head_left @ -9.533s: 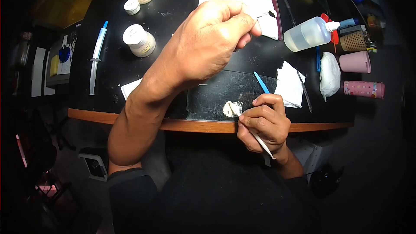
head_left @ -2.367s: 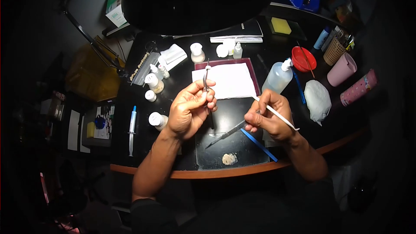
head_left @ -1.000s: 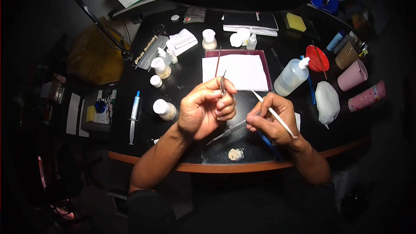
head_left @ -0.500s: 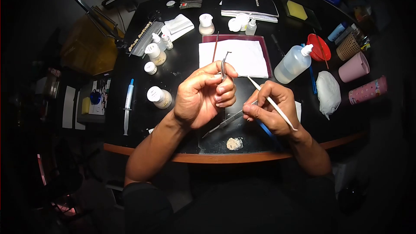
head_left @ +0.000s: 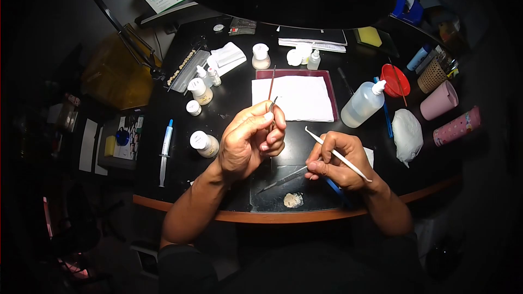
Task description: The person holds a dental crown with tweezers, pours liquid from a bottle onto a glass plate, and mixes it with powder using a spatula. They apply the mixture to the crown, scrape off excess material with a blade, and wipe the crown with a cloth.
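My left hand (head_left: 245,141) is raised over the middle of the desk, thumb and fingers closed on a slim curved metal forceps (head_left: 272,108). A small dark piece shows at its upper tip. My right hand (head_left: 342,158) grips a white double-ended probe (head_left: 353,167) with bent ends, pen-like, its front tip pointing toward my left hand. A grey metal spatula (head_left: 286,178) also runs out from between those fingers, slanting down left over a glass slab (head_left: 260,198). Below it lies a beige lump of paste (head_left: 293,200).
Behind my hands, white tissue (head_left: 305,98) covers a maroon tray (head_left: 333,110), with a thin brush (head_left: 272,80) on it. Jars (head_left: 204,144) and a syringe (head_left: 166,152) stand or lie left. To the right are a squeeze bottle (head_left: 362,104), red bowl (head_left: 389,88) and pink cup (head_left: 438,100).
The view has tilted up, so the desk appears lower. My left hand has turned, and the forceps' tip shows less. Both hands keep their tools.
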The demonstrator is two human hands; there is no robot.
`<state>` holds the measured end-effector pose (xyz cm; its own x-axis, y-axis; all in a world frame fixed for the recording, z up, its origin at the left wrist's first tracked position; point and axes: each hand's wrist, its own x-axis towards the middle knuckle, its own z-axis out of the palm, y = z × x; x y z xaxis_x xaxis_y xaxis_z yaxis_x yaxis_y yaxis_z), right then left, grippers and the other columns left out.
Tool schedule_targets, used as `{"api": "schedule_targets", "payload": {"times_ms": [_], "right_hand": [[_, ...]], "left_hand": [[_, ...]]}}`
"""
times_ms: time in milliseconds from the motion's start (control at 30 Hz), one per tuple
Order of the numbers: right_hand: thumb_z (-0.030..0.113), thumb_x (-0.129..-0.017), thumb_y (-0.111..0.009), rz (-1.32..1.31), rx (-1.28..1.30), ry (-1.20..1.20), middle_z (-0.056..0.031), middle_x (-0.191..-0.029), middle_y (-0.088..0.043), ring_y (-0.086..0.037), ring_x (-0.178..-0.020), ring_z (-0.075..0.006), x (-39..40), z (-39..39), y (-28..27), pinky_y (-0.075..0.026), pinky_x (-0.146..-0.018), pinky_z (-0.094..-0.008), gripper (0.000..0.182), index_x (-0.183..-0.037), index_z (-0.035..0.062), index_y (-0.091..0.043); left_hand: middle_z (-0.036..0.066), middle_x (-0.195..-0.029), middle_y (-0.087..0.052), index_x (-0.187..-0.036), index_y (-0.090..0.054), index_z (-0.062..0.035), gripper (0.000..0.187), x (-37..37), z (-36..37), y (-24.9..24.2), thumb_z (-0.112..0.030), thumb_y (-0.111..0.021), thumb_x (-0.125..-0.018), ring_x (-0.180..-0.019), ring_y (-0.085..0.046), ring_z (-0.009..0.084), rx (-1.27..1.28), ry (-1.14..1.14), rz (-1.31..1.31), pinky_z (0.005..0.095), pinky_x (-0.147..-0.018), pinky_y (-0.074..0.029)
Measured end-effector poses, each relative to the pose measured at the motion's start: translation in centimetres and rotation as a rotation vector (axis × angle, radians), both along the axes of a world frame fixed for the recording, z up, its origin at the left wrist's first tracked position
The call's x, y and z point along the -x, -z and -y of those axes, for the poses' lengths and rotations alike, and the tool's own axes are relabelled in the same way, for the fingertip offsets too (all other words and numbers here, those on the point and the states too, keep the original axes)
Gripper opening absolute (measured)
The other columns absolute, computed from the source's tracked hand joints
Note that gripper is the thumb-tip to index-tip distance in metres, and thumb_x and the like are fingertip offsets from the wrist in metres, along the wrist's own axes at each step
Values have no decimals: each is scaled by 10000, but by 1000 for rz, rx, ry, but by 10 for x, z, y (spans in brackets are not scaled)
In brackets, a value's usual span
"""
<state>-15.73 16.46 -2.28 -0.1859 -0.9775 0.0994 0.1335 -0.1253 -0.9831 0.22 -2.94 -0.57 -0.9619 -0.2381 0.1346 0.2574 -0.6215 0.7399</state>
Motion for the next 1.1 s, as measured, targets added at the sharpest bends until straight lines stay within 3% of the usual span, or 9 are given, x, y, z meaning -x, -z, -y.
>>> {"api": "schedule_targets", "payload": {"times_ms": [200,300,500,600,733,833,967,1000,1100], "right_hand": [[-47,-957,-702,8,8,54,-168,-852,-717,-712,-772,-143,-6,6,5,-576,-663,-249,277,-825,42,-476],[-49,-948,-707,45,-31,54,-154,-827,-708,-704,-763,-138,2,1,2,-570,-651,-247,285,-816,45,-473],[-93,-930,-675,-42,-144,96,-129,-793,-673,-675,-725,-131,5,2,2,-551,-631,-265,281,-797,44,-469],[-100,-934,-656,-35,-137,88,-127,-802,-678,-681,-735,-133,2,4,9,-557,-645,-275,274,-791,37,-467],[-87,-894,-690,-216,-182,131,-132,-818,-712,-722,-783,-162,-2,4,8,-570,-703,-292,239,-803,15,-493],[-58,-887,-743,-563,-45,181,-111,-790,-709,-660,-723,-108,-3,6,8,-518,-627,-277,299,-776,39,-483],[-70,-808,-775,-776,33,183,-111,-743,-720,-656,-684,-170,-2,8,10,-502,-634,-310,323,-733,43,-483],[-74,-768,-788,-820,29,194,-101,-733,-719,-651,-694,-220,-3,8,10,-495,-659,-332,333,-718,51,-484],[-70,-756,-793,-848,17,185,-84,-731,-721,-635,-693,-234,-3,9,11,-490,-678,-350,337,-715,59,-485]], "left_hand": [[2,-724,-438,-1012,-556,-5,292,1,-4,5,-272,-465,-1086,-587,-344,66,-134,130,-1,231,-533,-306],[-4,-718,-450,-1053,-572,12,298,-2,1,0,-260,-455,-1086,-569,-325,51,-61,79,27,223,-516,-297],[17,-769,-602,-1178,-639,62,364,-6,6,-15,-215,-423,-1082,-518,-334,-1,602,-290,201,192,-475,-298],[9,-766,-658,-1175,-694,58,315,-7,4,-17,-141,-477,-1063,-522,-415,-1,797,-409,197,195,-475,-325],[21,-761,-682,-1181,-714,47,280,-6,0,-19,-79,-505,-1045,-533,-463,6,877,-443,192,204,-490,-365],[46,-765,-690,-1189,-711,56,280,-7,0,-20,-72,-514,-1036,-551,-513,38,955,-449,196,229,-511,-412],[85,-745,-672,-1163,-701,68,249,-7,-5,-23,-41,-535,-1014,-592,-596,114,1105,-488,198,282,-559,-478],[95,-740,-667,-1153,-699,70,238,-8,-7,-25,-32,-540,-1008,-601,-610,132,1134,-488,195,295,-571,-489],[128,-731,-656,-1124,-694,66,189,-7,-11,-28,-7,-570,-1001,-595,-633,182,1214,-505,189,326,-584,-510]]}}
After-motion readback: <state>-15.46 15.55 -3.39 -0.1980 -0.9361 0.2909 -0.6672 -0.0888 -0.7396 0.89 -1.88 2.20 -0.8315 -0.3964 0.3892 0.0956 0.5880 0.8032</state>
